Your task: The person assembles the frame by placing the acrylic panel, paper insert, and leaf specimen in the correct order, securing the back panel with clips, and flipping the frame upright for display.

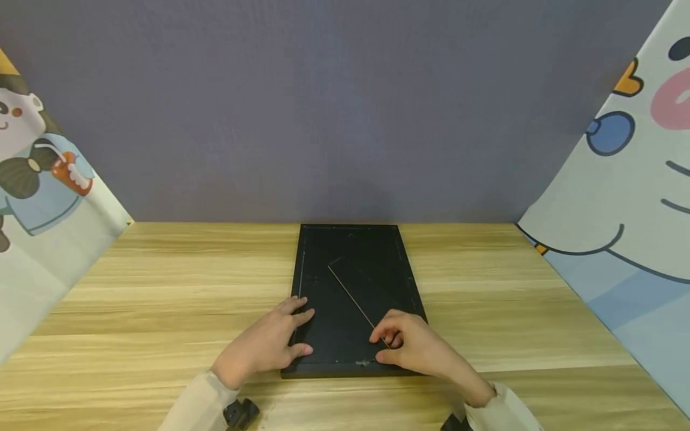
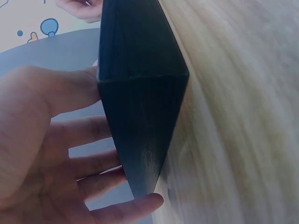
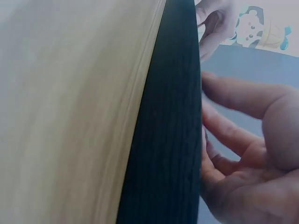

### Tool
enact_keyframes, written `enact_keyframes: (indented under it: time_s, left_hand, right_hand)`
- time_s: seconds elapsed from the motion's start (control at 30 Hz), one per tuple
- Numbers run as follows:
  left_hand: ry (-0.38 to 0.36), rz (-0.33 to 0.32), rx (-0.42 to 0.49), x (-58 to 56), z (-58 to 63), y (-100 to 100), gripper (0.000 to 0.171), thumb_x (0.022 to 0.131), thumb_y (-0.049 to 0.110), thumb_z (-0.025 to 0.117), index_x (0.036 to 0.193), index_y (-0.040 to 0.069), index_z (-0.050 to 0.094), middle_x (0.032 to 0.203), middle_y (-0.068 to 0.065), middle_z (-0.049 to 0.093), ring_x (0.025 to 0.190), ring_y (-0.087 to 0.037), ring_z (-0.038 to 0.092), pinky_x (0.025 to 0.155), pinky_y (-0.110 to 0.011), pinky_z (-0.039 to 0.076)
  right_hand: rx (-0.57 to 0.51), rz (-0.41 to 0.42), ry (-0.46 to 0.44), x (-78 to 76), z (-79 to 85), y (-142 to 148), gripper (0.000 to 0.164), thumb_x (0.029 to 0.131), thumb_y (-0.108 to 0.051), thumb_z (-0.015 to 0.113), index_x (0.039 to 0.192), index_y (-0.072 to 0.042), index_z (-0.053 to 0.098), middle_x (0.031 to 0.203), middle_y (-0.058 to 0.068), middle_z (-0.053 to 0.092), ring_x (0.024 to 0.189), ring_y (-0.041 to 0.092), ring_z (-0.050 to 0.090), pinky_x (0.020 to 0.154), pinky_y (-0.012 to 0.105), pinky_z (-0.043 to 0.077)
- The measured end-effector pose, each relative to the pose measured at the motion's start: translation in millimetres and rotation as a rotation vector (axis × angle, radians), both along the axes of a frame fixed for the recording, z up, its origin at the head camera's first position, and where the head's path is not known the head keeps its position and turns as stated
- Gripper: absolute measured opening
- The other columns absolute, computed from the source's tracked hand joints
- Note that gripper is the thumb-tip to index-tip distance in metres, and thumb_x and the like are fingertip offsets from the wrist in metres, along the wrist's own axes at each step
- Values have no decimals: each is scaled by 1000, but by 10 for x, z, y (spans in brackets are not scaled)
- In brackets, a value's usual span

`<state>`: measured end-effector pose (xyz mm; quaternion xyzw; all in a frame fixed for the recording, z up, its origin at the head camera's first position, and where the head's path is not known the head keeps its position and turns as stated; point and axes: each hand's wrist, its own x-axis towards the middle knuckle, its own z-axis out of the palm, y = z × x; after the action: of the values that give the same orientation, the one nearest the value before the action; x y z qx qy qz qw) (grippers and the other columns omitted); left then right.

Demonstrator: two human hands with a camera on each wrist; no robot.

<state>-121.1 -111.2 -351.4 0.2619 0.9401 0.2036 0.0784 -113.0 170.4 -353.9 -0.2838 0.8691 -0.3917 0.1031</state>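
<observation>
A black picture frame lies flat with its back panel upward. On that panel a narrow black stand leg with a pale brown edge runs diagonally. At the leg's lower end, my right hand pinches it between thumb and curled fingers. My left hand rests across the frame's left edge with fingers spread. In the left wrist view the left thumb and fingers lie along the upper edge of the frame's thick side. The frame hides the right fingertips in the right wrist view.
The frame lies on a wood-grain table near a grey back wall. Cartoon-printed panels stand at the left and right. Beige sleeves cover both forearms, with a small black device at each wrist.
</observation>
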Motion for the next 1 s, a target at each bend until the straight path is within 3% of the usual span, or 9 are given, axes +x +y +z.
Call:
enact_keyframes:
  time_s: [0.13, 0.43, 0.67, 1.0]
  left_hand:
    - [-4, 5, -2, 12, 4, 3, 62, 84, 27, 73, 133, -3, 52, 149, -23, 36, 138, -41, 32, 106, -54, 39]
    - [-17, 18, 3, 23, 3, 13, 63, 84, 27, 73, 134, -3, 51, 150, -23, 34, 140, -41, 30, 107, -54, 38]
    - [-8, 5, 11, 25, 0, 15, 62, 83, 26, 73, 133, -5, 52, 149, -25, 35, 139, -42, 30, 107, -54, 38]
    - [16, -19, -16, 51, 26, 11, 64, 83, 28, 72, 132, -7, 51, 147, -27, 36, 137, -44, 32, 106, -53, 39]
  right_hand:
    - [7, -1, 27, 15, -16, -17, 2, 80, -13, 76, 81, -14, 74, 88, -5, 56, 72, 0, 51, 65, 18, 50]
    - [50, 53, 47, 23, -21, -13, 13, 83, -11, 72, 77, -21, 74, 88, -8, 55, 72, 1, 48, 64, 18, 46]
    - [74, 70, 81, 38, -3, -28, 16, 84, -9, 71, 73, -21, 72, 86, -9, 54, 69, 1, 46, 62, 17, 45]
    - [65, 5, 124, 106, -11, -103, 21, 77, 1, 71, 68, -18, 70, 76, -12, 55, 66, -4, 49, 60, 16, 47]
